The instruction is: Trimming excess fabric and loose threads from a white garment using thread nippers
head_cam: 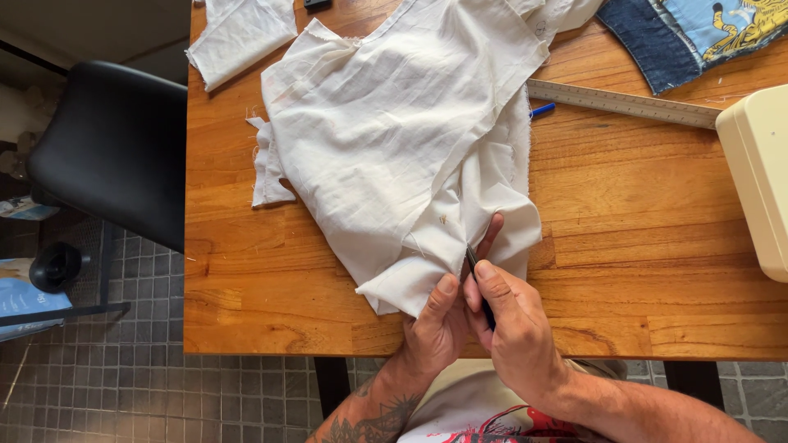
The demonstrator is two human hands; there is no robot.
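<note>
A crumpled piece of white fabric [394, 139] lies spread on the wooden table [640, 238]. My left hand [435, 324] pinches its near corner at the table's front edge. My right hand [509, 320] is right beside it, gripping a thin dark tool [478, 283] like a pen, whose tip touches the cloth at a fold. Both hands are pressed together over the fabric's lower edge.
A metal ruler [624, 102] lies at the back right, a blue pen [542, 109] poking out under the cloth. Denim fabric with a printed patch [689, 33] sits far right, a cream box [759, 176] at the right edge, another white cloth piece [238, 37] back left, a black chair [115, 148] to the left.
</note>
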